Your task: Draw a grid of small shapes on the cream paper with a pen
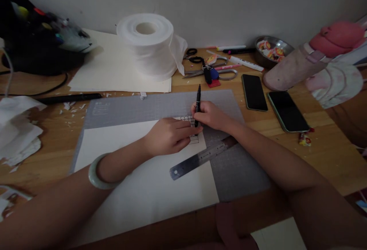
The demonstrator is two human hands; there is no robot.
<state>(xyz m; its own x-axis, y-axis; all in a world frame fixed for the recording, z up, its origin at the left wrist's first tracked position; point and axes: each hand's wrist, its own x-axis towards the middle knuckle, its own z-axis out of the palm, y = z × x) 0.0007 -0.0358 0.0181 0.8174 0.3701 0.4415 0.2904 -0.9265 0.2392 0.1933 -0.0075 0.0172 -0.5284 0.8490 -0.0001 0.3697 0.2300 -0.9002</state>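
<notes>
My right hand (210, 115) is closed around a black pen (198, 99), which stands nearly upright over the paper's right part. The pen's lower end is partly hidden by my fingers. My left hand (169, 135) rests on the white paper (149, 192), its index finger stretched out beside the pen's lower end and the other fingers slightly bent. A small black-line grid with round shapes (195, 140) shows around my fingertips. Below my hands, a metal ruler (189, 164) lies slanted across the paper and the grey cutting mat (237, 166).
Behind the mat are a white tissue roll (146, 51), scissors (228, 74) and pens. To the right are two phones (254, 92), a metal bowl (265, 57) with wrapped sweets and a leaning pink bottle (298, 66). Crumpled tissue (18, 127) and paper scraps lie left.
</notes>
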